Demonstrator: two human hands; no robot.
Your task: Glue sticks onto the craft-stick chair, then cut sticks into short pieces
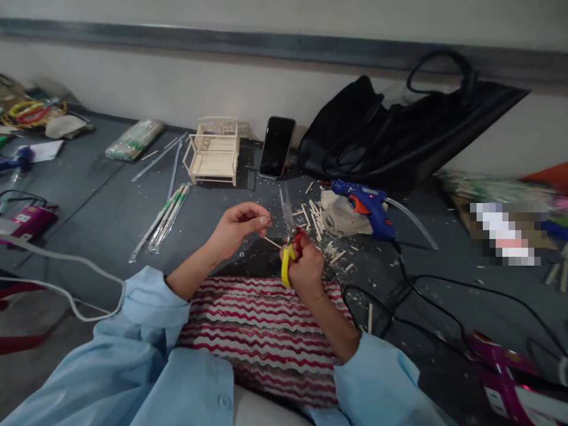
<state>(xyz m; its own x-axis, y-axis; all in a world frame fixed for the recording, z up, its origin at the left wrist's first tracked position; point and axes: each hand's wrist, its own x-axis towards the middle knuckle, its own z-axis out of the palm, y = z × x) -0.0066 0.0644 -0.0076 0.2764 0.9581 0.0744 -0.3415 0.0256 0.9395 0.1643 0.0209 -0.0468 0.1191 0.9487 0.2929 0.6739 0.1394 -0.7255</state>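
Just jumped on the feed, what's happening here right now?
A person in light blue sleeves sits at a grey surface. The right hand grips yellow-handled scissors, blades up; the left hand pinches a thin wooden stick beside them. Cut stick bits, a blue glue gun and a small stick-built bench lie beyond.

I see my left hand (237,228) left of my right hand (304,269), which holds scissors (288,245). Both hover over the bench (89,201). Beyond them stands a small stick bench model (213,151), a phone (277,146) to its right, then a bag (390,136). A glue gun (366,207) lies right of the hands.
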